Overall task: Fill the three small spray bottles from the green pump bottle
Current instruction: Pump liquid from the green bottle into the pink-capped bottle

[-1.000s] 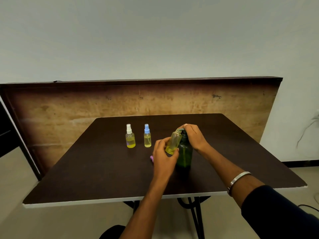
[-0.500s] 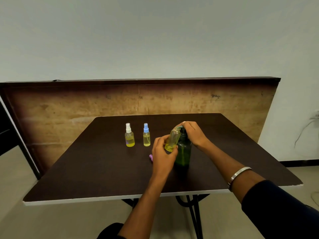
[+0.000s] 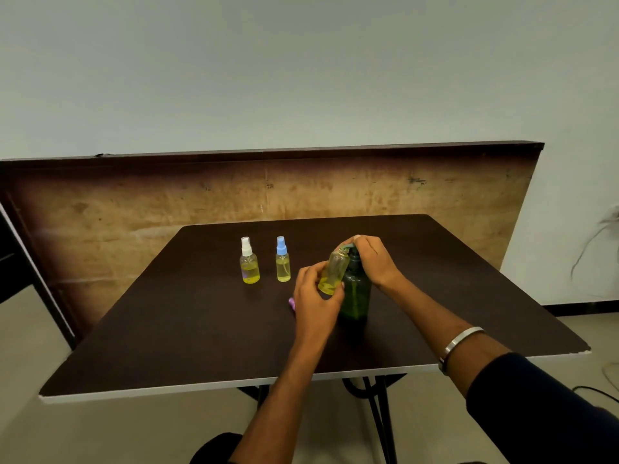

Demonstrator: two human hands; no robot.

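The green pump bottle [image 3: 355, 294] stands upright near the middle of the dark table [image 3: 187, 323]. My right hand [image 3: 371, 259] covers its pump head, fingers curled over the top. My left hand [image 3: 315, 303] holds an uncapped small spray bottle [image 3: 333, 271], tilted with its mouth under the pump spout; a little yellow liquid lies at its bottom. Two capped small bottles with yellow liquid stand further back: one with a white sprayer [image 3: 249, 262], one with a blue sprayer [image 3: 282, 261]. A purple cap [image 3: 291, 303] peeks out left of my left hand.
A tall wooden board [image 3: 134, 209] leans upright behind the table. The table's white front edge [image 3: 201, 386] runs close to me, with metal legs [image 3: 378, 413] below. Cables [image 3: 589, 246] hang on the wall at the right.
Both hands keep their grip on the small bottle and pump head. The view has shifted slightly; the bottles on the table have not moved.
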